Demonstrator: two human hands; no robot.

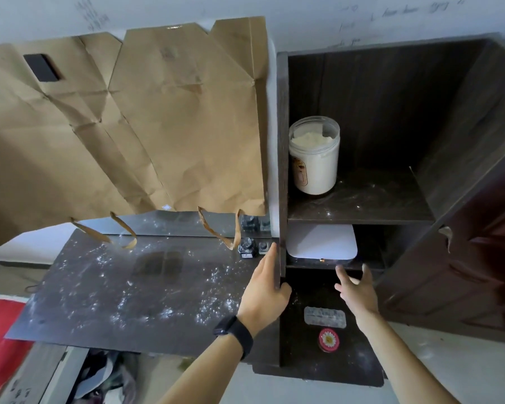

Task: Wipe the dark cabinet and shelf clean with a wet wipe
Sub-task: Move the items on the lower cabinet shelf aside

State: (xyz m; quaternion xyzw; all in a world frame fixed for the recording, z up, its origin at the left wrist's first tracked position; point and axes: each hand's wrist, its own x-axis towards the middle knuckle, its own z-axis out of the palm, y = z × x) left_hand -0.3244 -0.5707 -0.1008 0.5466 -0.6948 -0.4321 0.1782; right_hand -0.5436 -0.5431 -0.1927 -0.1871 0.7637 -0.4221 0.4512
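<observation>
The dark wooden cabinet [282, 141] stands at the right, with an upper shelf [370, 199] dusted with white powder. To its left lies the dark shelf top [123, 290], heavily speckled with white powder. My left hand [267, 290], with a black wristband, grips the front edge of the cabinet's left side panel. My right hand [354, 290] reaches into the lower compartment with fingers spread, holding nothing. No wet wipe is visible.
An open jar of white powder [314, 156] stands on the upper shelf. A white flat box [321, 242] lies in the slot below. A foil pack [324, 316] and a red round lid [329, 339] lie on the cabinet floor. Brown paper [123, 121] hangs over a mirror; small ink bottles [247, 247] stand beside the cabinet.
</observation>
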